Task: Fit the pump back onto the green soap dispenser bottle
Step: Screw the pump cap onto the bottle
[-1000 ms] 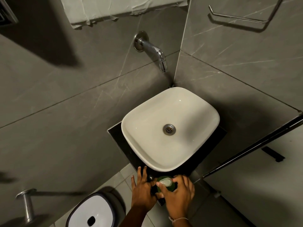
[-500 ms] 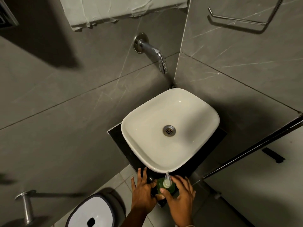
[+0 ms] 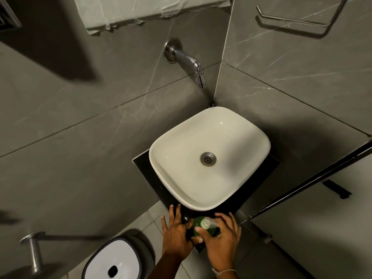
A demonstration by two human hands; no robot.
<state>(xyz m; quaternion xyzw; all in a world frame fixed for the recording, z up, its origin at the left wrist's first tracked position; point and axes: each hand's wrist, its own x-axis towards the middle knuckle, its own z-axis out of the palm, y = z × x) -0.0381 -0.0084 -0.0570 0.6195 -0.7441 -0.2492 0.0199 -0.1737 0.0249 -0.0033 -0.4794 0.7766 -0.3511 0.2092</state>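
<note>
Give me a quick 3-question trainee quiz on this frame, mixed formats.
1. True or false: the pump sits on top of the green soap bottle.
2. Which hand is on the pump: A left hand, B right hand?
3. Fill in: the bottle stands on the dark counter just in front of the white ____.

Key: 1 true; 2 B; 3 basin.

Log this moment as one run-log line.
left hand: steadies green bottle | right hand: grip on pump atop bottle | place: dark counter, front of basin
</note>
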